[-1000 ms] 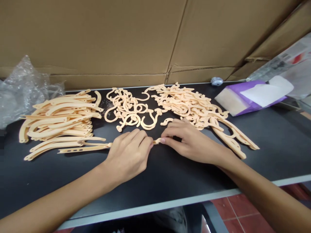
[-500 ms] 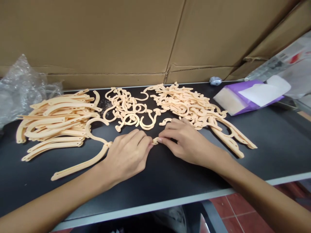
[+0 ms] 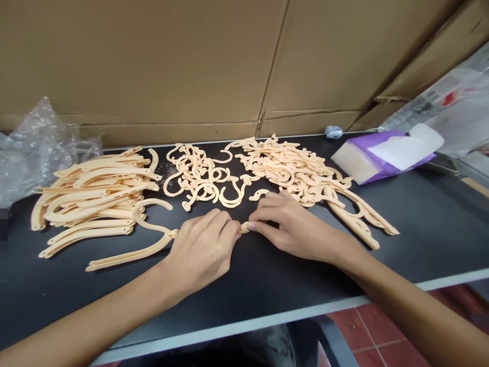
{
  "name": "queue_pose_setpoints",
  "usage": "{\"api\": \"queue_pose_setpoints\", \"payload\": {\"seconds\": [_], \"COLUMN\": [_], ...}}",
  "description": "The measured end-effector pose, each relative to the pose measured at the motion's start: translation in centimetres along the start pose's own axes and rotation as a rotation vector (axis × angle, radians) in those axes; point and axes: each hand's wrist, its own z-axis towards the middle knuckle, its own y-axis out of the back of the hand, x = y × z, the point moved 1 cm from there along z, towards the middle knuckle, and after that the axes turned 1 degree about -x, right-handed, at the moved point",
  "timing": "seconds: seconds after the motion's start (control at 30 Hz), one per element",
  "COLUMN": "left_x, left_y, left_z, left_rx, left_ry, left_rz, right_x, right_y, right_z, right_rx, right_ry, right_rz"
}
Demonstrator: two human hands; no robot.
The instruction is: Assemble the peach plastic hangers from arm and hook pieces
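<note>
A peach plastic hanger (image 3: 132, 252) with a hook at its top lies flat on the black table (image 3: 267, 285). My left hand (image 3: 202, 250) is closed over its right half. My right hand (image 3: 290, 227) pinches the hanger's end tip (image 3: 245, 227), fingertip to fingertip with the left. A stack of hanger arms (image 3: 95, 196) lies to the left. A heap of loose hooks (image 3: 202, 176) sits just beyond my hands. A larger heap of peach parts (image 3: 301, 173) lies behind my right hand.
Brown cardboard boxes (image 3: 171, 66) wall off the back of the table. Crumpled clear plastic (image 3: 36, 145) lies at the far left. A purple and white pack (image 3: 385, 153) sits at the right, with a small grey round object (image 3: 333, 132) near it. The table's front edge runs below my forearms.
A second ago a straight arm stuck out left of my left hand. Now a hanger with a hook lies there, swung out at an angle. Both hands stayed pinched together.
</note>
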Motion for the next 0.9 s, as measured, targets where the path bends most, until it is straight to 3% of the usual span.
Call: {"api": "queue_pose_setpoints", "payload": {"seconds": [0.43,0.9], "left_x": [-0.06,0.07], "left_y": [-0.14,-0.18], "left_z": [-0.20,-0.08], "left_rx": [-0.010,-0.054], "left_ry": [-0.005,-0.036], "left_rz": [0.004,-0.020], "right_x": [-0.17,0.15], "right_y": [0.71,0.15], "right_z": [-0.04,-0.26], "right_rx": [0.012,-0.007], "right_ry": [-0.032,0.008], "right_rz": [0.123,-0.107]}}
